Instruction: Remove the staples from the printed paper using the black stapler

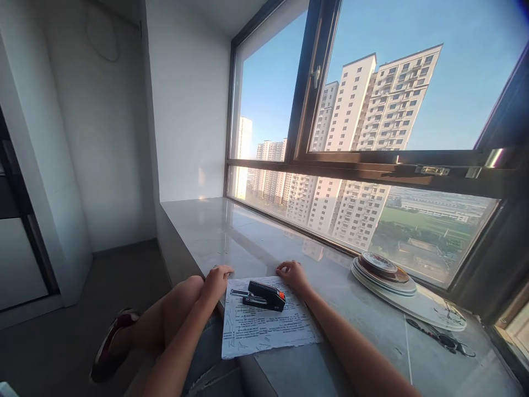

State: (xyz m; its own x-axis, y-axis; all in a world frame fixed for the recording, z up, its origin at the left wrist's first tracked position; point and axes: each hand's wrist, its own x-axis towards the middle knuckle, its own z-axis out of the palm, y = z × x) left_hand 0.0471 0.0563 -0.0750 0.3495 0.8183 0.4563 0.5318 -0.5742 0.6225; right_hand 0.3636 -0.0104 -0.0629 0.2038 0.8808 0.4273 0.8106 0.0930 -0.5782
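A black stapler (264, 296) with an orange-red patch at one end lies on printed sheets of paper (264, 331), its thin metal rail sticking out to the left. My left hand (218, 280) rests at the paper's upper left corner, fingers stretched to the right, holding nothing I can see. Beside the upper right corner, my right hand (291, 273) lies on the sill with its fingers loosely bent and apart. Neither hand touches the stapler. Parts of the fingertips are hard to make out.
The paper lies on a grey, glossy window sill (347, 309). To the right stand stacked round plates or discs (384, 275), with dark-handled scissors or a similar looped item (448, 342) in front. A large window (363, 157) borders the far side. My bent leg (165, 309) is at the left.
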